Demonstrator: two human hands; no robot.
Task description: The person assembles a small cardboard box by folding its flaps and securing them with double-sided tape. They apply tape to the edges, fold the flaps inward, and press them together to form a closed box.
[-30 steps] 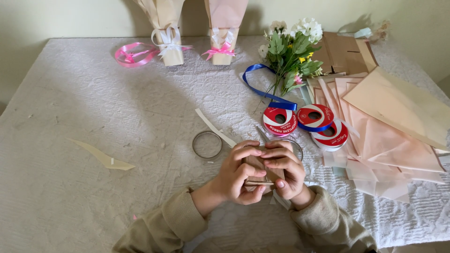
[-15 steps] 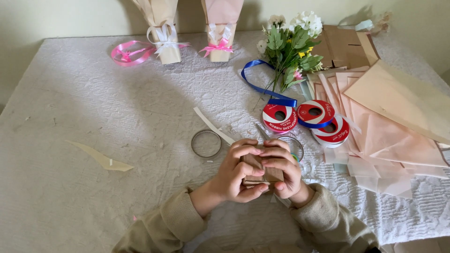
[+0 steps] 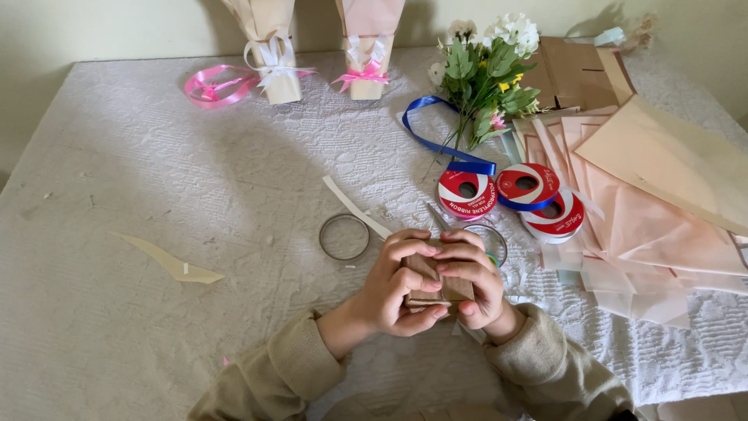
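A white textured cloth (image 3: 156,179) covered the table in front of a pale wall, and I took the small brown folded paper piece (image 3: 436,284) as my landmark. It sat low in the middle of my view, just above the cloth, pinched between two hands. My left hand (image 3: 397,288) closed on its left edge and my right hand (image 3: 475,281) closed on its right, fingers curled over the top and thumbs beneath. Only one such piece was in hand; its long axis seemed to run away from me, narrowing toward the far end, though the fingers hid most of it.

Just beyond the piece, partly behind my right hand, lay one tape ring (image 3: 489,242), and to the piece's left a second, empty ring (image 3: 344,236). One pale paper strip (image 3: 354,206) ran diagonally between them. Well to the left of the piece lay one cream paper offcut (image 3: 167,261).

Further out and to the right of the piece I counted three red-and-white ribbon spools (image 3: 466,195), with one blue ribbon (image 3: 440,140) trailing from them. Right of those spread a stack of pink and peach paper sheets (image 3: 662,195).

Farthest from the piece stood two small wrapped paper cones (image 3: 269,47), each tied with a bow, one loose pink ribbon (image 3: 210,84) left of them, and one bunch of white flowers (image 3: 487,62) to their right.
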